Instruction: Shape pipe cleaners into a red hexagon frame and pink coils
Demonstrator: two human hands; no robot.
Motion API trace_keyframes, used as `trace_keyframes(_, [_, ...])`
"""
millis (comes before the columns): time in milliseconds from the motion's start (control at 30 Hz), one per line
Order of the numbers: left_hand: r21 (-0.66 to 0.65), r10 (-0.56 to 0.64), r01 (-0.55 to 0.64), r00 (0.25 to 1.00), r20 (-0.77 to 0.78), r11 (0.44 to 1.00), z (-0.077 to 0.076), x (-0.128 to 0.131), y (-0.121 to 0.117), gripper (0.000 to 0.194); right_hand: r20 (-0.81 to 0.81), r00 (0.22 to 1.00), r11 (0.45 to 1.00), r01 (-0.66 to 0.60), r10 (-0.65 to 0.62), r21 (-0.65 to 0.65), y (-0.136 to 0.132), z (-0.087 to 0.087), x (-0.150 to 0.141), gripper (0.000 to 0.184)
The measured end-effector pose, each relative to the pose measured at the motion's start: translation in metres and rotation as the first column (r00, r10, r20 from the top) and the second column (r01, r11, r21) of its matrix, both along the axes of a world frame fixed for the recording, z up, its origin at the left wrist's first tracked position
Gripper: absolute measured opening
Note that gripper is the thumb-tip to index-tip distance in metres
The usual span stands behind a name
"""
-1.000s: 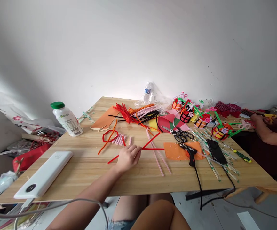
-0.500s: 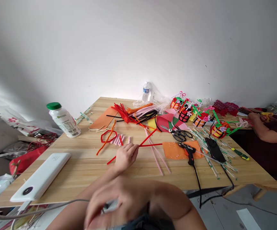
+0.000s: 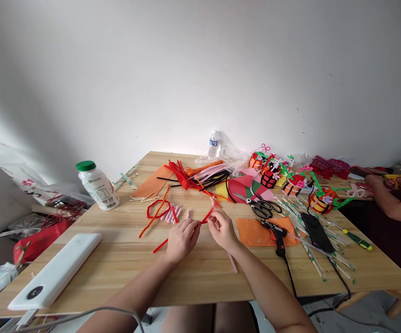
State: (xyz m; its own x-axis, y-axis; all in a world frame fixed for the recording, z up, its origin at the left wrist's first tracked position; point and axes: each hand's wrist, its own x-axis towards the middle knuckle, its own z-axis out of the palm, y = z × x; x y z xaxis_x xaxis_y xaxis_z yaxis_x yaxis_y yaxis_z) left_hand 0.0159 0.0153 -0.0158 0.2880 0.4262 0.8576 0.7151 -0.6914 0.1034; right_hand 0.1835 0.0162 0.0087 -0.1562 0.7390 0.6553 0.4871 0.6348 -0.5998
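Red fuzzy chenille stems [image 3: 207, 216] were located above the front middle of the desk [image 3: 124, 263], between the person's two hands. The left hand [image 3: 183, 237] was closed, its fingers gripping the stems; two red lengths projected past it, one toward the front left and one behind the knuckles. The right hand [image 3: 223, 229] had thumb and fingers drawn together at the adjoining red length, apparently in a pinch; the exact contact was too small to confirm.

Handling: the stems were judged very light, soft on the surface and moderately stiff within, likely to bend easily and hold the bend. Slipping appeared unlikely, given the pile. The advisable hold was a fingertip pinch close to the point where the lengths met, with cut ends kept clear of the skin.

Beyond the left hand lay a row of short pale-pink fuzzy pieces [image 3: 170, 214] and a red fuzzy angular loop [image 3: 149, 208], with a long orange fuzzy stem [image 3: 146, 229] across it. A thin pale-pink stem [image 3: 233, 263] protruded beside the right forearm. To the right, a black hot-glue gun [image 3: 279, 241] rested partly on a flat orange sheet [image 3: 247, 235]; black-handled metal scissors [image 3: 263, 209] lay behind it.
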Motion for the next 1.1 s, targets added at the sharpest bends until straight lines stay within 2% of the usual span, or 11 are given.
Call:
trace_keyframes(133, [-0.012,-0.047,0.047,0.998,-0.037,0.999,-0.001,0.001,-0.001,0.009,0.005,0.993,0.976,-0.114,0.116,-0.186,-0.001,-0.008,0.009,0.012])
trace_keyframes(233, [-0.045,-0.080,0.077,0.994,-0.069,0.996,-0.004,0.002,-0.002,0.010,0.024,0.983,0.966,-0.172,0.179,-0.194,0.000,-0.009,0.013,0.013])
trace_keyframes(300, [-0.074,-0.087,0.081,0.992,-0.088,0.994,-0.005,0.002,-0.002,0.012,0.052,0.978,0.973,-0.194,0.202,-0.127,0.003,-0.011,0.015,0.013])
trace_keyframes(400, [-0.140,-0.091,0.076,0.990,-0.107,0.987,-0.004,0.003,-0.001,0.015,0.166,0.959,0.967,-0.246,0.231,0.074,0.007,-0.013,0.021,0.016])
trace_keyframes(533, [-0.330,-0.125,0.110,0.992,-0.023,0.937,0.012,0.010,0.003,0.018,0.331,0.933,0.926,-0.245,0.144,0.288,0.011,-0.014,0.031,0.021])
trace_keyframes(633, [-0.398,-0.133,0.132,0.991,0.024,0.908,0.021,0.017,0.009,0.018,0.213,0.969,0.933,-0.187,0.124,0.308,0.010,-0.012,0.032,0.022])
trace_keyframes(733, [-0.226,-0.127,0.125,0.992,0.004,0.966,0.018,0.020,0.014,0.017,-0.160,0.972,0.979,-0.151,0.173,0.138,0.008,-0.010,0.026,0.016])
trace_keyframes(800, [-0.057,-0.072,0.072,0.997,-0.006,0.996,0.013,0.016,0.015,0.013,-0.439,0.881,0.974,-0.221,0.179,-0.045,0.007,-0.009,0.022,0.012])
trace_keyframes(867, [0.067,-0.048,0.051,0.998,-0.048,0.996,0.008,0.011,0.013,0.011,-0.622,0.765,0.920,-0.348,0.167,-0.180,0.005,-0.008,0.020,0.016])
trace_keyframes(967, [0.152,0.006,0.002,0.999,-0.054,0.988,0.008,0.004,0.009,0.013,-0.696,0.694,0.800,-0.518,0.185,-0.303,0.002,-0.004,0.019,0.027])
trace_keyframes(1100, [0.179,-0.002,0.020,0.995,-0.099,0.984,0.011,0.004,0.004,0.016,-0.595,0.774,0.665,-0.563,0.216,-0.491,-0.002,-0.003,0.014,0.042])
